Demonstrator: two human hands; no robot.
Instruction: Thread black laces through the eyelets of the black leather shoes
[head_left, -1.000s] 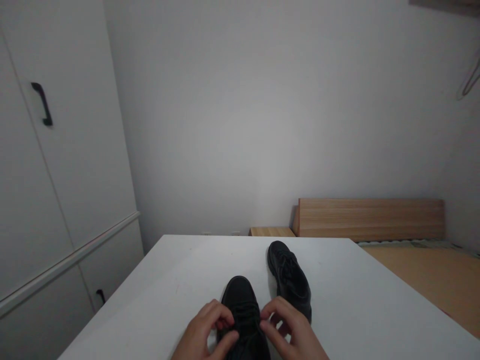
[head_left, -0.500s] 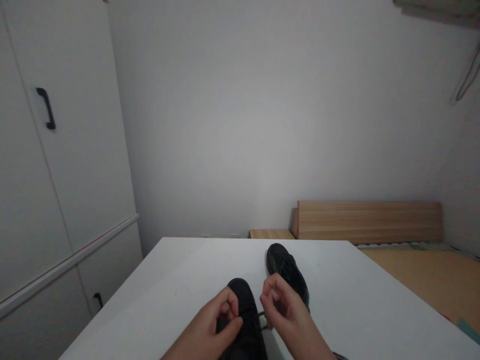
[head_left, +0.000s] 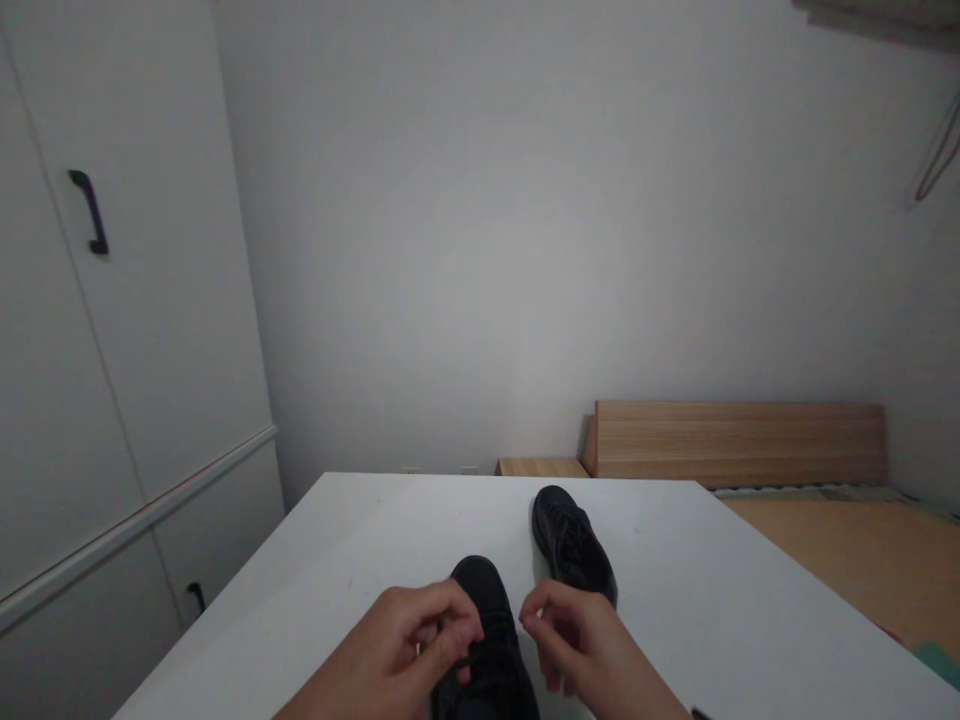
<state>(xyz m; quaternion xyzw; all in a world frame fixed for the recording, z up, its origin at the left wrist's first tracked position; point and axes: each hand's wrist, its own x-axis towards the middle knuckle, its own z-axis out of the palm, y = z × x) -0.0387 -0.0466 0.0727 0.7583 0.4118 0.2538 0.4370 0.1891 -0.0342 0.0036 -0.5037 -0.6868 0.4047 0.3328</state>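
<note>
A black lace-up shoe (head_left: 491,610) lies on the white table (head_left: 390,540), its toe pointing away from me. Over its left side my left hand (head_left: 420,645) is closed in a pinch, thumb against forefinger; what it pinches, if anything, is too dark to make out against the shoe. Just right of that shoe, my right hand (head_left: 574,640) is pinched too, the thumb and forefinger nearly level with the laces. The strand at its fingertips is hard to see now. Behind the right hand sits a second black shoe (head_left: 570,540), its heel end partly covered by the hand.
A dark thin end (head_left: 700,714) shows beside my right forearm at the bottom edge. Beyond the table stand a wooden bed headboard (head_left: 739,440) and a small wooden cabinet (head_left: 541,467). A white wardrobe (head_left: 172,300) flanks the left side.
My right hand has moved down and slightly toward me, uncovering more of the far shoe. The left hand has turned and shifted a little left. The lace strand between shoe and right hand no longer shows clearly.
</note>
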